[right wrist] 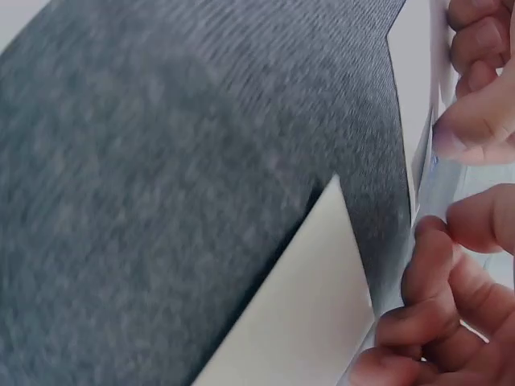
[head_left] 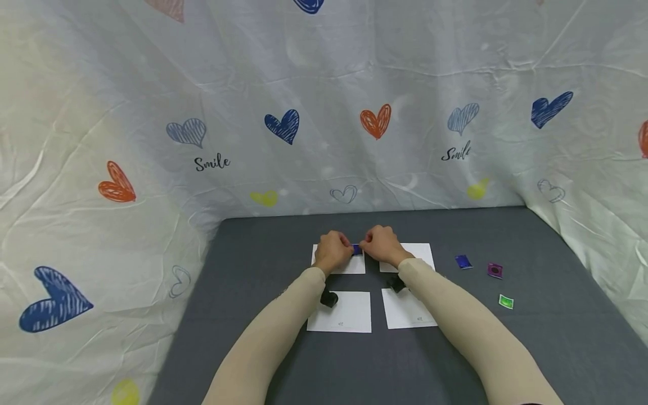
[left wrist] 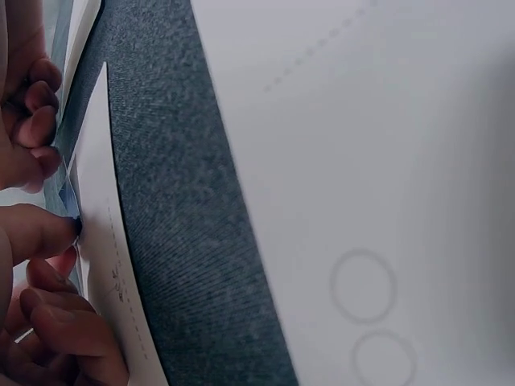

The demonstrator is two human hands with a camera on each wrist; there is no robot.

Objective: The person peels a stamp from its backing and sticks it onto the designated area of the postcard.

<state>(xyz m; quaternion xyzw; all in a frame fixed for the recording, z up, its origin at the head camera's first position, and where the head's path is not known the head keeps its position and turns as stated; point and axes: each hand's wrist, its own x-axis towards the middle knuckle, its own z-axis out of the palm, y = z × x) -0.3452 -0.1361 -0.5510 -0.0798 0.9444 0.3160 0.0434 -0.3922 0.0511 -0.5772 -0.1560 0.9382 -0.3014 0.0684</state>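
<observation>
Lying on the person's side of the grip, a near left card (head_left: 349,315) and a near right card (head_left: 407,309) sit on the grey table (head_left: 253,270), and the pale sleeves (head_left: 268,337) pass close by them, a dark wrist camera (head_left: 328,298) under each arm. Out to the right of the grip, three loose pieces: a green packet (head_left: 505,301) closest in, a purple packet (head_left: 495,270) beyond it, then a second blue packet (head_left: 463,262), no finger on any of them.

And now the business end! The left hand (head_left: 331,251) has the small blue packet (head_left: 356,250) nipped between thumb and forefinger, tips closed right down on it. Facing it, the right hand (head_left: 381,245), fingers curled in, tips up by the packet's right edge; whether they pinch it, I can't tell. The packet is over the far left card (head_left: 354,265), toward its far right corner; contact with the paper is hidden. Good work here, I'd judge, wants both sets of tips level, the packet flat, no sudden tug: it could crease, or the card could skid.

Just right of the grip, partly under the right hand, the far right card (head_left: 419,254). And beyond everything, the heart-printed cloth (head_left: 324,73)!
</observation>
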